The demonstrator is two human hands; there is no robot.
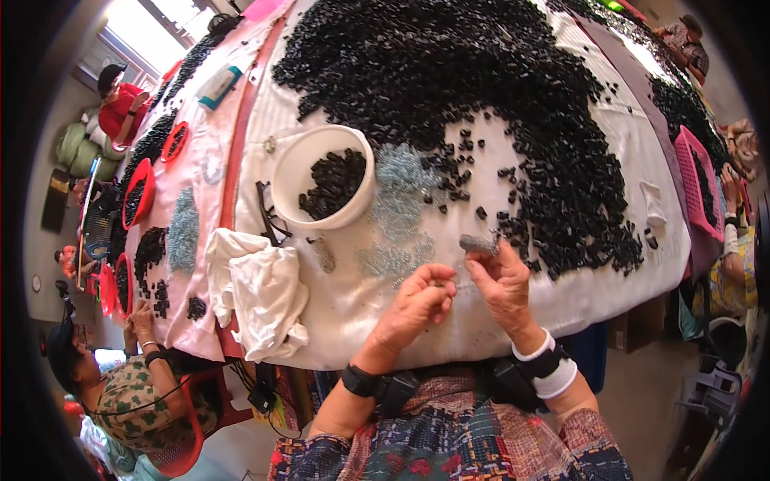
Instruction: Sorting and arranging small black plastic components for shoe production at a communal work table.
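My right hand [507,290] is closed in a pinch above the cloth-covered table. At its thumb and index fingertips is a short, grey, speckled piece [478,242] whose kind I cannot make out. My left hand [415,305] is beside it with fingers curled and tips together; anything in them is too small to name. Beyond my hands, small black plastic parts [553,184] form a broad heap. A scatter of thin silvery-blue bits [401,180] lies left of the loose black parts. The white bowl [282,180], holding more black parts, stands further left.
A crumpled white cloth [261,297] lies at the near left edge, with dark-framed glasses [273,216] behind it. The pink basket [688,164] is at the far right. People work at neighbouring tables; one in a camouflage-patterned top [132,397] sits at my left.
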